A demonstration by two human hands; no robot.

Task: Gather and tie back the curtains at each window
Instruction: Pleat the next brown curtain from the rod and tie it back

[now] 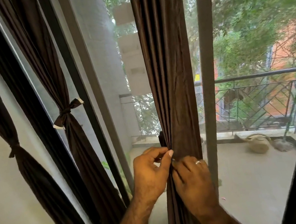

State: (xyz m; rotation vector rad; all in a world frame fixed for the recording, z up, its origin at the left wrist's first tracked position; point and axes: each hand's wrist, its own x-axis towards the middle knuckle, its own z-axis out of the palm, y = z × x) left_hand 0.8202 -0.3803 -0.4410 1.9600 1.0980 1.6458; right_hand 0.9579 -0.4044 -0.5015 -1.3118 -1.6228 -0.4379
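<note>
- I can read no brand, label or writing anywhere.
- The middle curtain [168, 70] hangs straight down in front of the window frame post [209, 76], its long axis vertical, dark brown folds bunched together where my hands meet.
- My left hand [150, 171] pinches the gathered folds between thumb and fingers, its grip clamped on the cloth.
- My right hand [193, 174], a ring [198, 162] on one finger, curls around the same bunch just beside the left.
- Two other curtains are already knotted at mid-height: the tied curtain [65, 112] and the far-left curtain [15, 149].
- Beyond the glass lie a balcony floor [253, 182], a metal railing [256, 95], a watering can [257, 143] and trees [253, 0].
</note>
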